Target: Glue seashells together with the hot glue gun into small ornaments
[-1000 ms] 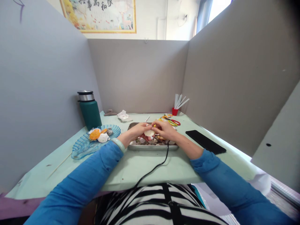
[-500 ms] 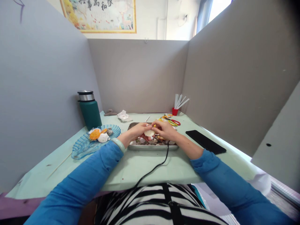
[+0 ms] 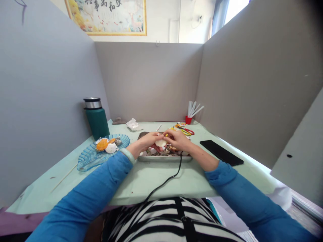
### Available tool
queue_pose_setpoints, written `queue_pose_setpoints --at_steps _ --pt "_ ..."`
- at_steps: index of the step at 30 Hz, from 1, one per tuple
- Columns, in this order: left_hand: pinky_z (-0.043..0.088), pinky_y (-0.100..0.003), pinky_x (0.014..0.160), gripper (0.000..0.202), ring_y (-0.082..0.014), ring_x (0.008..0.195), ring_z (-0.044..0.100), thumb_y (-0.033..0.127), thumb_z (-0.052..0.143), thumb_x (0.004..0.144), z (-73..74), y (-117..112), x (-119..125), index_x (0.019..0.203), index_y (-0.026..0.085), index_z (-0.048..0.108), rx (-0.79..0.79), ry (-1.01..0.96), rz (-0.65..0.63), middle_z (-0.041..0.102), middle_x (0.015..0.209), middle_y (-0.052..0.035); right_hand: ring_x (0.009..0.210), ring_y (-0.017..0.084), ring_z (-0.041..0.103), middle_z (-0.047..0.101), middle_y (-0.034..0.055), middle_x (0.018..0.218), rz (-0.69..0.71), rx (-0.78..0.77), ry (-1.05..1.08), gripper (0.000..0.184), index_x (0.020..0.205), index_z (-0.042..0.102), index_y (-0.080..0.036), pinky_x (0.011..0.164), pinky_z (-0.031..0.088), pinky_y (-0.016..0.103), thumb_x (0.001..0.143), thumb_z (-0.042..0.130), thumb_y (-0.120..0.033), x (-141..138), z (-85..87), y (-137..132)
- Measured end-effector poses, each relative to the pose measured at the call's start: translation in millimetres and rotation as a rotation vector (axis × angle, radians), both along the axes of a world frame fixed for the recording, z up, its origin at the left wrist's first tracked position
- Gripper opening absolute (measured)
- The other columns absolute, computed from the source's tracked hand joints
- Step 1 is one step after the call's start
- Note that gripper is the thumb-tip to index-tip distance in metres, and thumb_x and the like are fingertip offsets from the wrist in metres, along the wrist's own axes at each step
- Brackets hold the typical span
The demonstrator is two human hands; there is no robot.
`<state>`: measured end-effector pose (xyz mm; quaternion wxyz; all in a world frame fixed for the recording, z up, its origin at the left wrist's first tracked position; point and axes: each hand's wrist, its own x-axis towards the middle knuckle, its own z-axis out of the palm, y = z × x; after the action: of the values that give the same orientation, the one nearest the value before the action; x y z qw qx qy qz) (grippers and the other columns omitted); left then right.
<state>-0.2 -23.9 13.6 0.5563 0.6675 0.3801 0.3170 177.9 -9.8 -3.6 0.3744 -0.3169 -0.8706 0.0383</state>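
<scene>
Over the metal tray, my left hand is closed on a pale, fan-shaped seashell, its thumb along the upper edge. The fingers of my right hand are pinched together at the shell's upper right side. A small yellow spot shows by those fingertips; I cannot tell what it is. Beneath both hands the tray holds many shells and pebbles. A black cable runs from below my right hand over the table's front edge.
A blue glass dish with orange and white shells stands left, by a green bottle. Behind the tray lie scissors, a crumpled tissue and a red cup of white sticks. A black phone lies right. Grey partitions enclose three sides.
</scene>
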Motion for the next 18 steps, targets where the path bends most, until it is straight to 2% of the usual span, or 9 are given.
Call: queue_pose_setpoints --at_steps 18 --pt "0.050 -0.027 0.050 0.028 -0.0136 0.050 0.060 0.039 0.055 0.077 -4.4 4.4 -1.9 0.082 0.011 0.053 -0.002 0.021 0.004 0.062 0.069 -0.0076 0.050 0.008 0.042 0.053 -0.0027 0.056 -0.027 0.003 -0.035 0.020 0.091 0.057 -0.018 0.053 0.026 0.021 0.082 0.047 -0.033 -0.5 -0.1 -0.8"
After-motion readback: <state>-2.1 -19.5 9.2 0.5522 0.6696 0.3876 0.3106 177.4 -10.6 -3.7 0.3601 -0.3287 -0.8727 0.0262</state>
